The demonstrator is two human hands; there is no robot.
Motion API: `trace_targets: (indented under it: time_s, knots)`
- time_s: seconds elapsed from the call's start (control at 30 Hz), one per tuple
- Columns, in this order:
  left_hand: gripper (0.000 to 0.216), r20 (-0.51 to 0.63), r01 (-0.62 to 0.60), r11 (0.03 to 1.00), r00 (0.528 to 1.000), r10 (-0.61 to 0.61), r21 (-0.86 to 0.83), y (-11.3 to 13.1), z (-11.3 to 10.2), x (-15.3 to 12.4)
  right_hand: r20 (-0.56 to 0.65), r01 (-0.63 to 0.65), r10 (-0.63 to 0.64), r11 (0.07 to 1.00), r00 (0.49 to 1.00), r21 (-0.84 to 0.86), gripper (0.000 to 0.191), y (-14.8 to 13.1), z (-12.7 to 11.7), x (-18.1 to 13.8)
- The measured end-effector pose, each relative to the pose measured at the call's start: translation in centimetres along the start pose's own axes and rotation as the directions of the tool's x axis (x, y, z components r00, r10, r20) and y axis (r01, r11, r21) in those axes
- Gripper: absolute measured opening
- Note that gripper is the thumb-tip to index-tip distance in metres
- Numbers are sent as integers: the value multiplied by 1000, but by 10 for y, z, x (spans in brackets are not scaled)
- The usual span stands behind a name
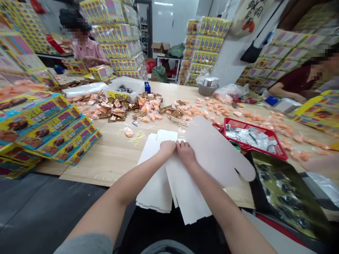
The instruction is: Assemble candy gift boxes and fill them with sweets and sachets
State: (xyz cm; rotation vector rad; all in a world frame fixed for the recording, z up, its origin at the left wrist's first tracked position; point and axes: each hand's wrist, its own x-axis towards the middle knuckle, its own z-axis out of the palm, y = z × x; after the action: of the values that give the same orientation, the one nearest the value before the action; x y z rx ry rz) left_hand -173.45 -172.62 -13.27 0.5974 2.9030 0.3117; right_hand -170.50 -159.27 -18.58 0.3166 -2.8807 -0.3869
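White card sheet (212,148) in both grips, left hand (166,147) and right hand (185,152); fingertips hidden beneath.

Only 1 view, from a camera on the person's head. It looks forward and down over both forearms to the table (111,158), near enough that the arms fill the lower frame. Beyond, it takes in the far table edge and stacked boxes (206,46) at the back wall. The edges look bent, probably by a wide lens.
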Motion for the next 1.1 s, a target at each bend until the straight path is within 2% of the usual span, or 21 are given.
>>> trace_targets:
  time_s: [0.13,0.27,0.33,0.43,0.57,0.63,0.73,0.77,0.8,0.87,0.97,1.03,1.1]
  knots:
    - [35,-106,-67,997,992,63,-30,-17,-19,-34,-62,-99,97,995,993,-30,52,-5,-3,-21]
    - [37,-137,-156,987,979,150,-38,-14,-14,-66,-36,-155,154,988,987,-23,35,-8,-5,-20]
    - [32,-115,-134,991,985,131,-19,-4,-3,-65,-18,-148,148,989,989,-19,32,-8,-6,-11]
    - [26,-76,-59,998,995,60,12,10,12,-50,-1,-107,107,994,994,-8,35,-5,-7,1]
    - [29,-83,-45,999,995,46,24,15,12,-43,-3,-66,66,998,998,15,40,-2,-10,-4]
    - [38,-133,-68,998,989,70,18,9,6,-59,-21,-88,88,996,996,18,48,-5,-15,-22]
    - [49,-205,-120,993,972,116,-9,0,11,-106,-42,-158,164,981,986,116,55,-14,-22,-74]
    - [53,-202,-170,985,966,161,-28,-2,17,-124,-25,-191,199,964,980,184,54,-16,-23,-95]
    - [56,-181,-291,952,945,271,-93,-1,27,-141,20,-211,212,947,977,241,49,-16,-24,-116]
    - [60,-147,-443,890,892,427,-105,3,47,-167,109,-257,233,903,966,344,44,-15,-25,-152]
    - [25,-199,-487,873,859,471,-35,17,65,-181,184,-274,205,770,961,576,46,-7,-28,-182]
    - [10,-222,-514,858,837,499,-10,27,67,-180,247,-267,118,601,962,753,46,4,-37,-191]
    - [10,-190,-564,825,807,559,30,36,67,-179,327,-297,-2,409,945,863,42,22,-53,-201]
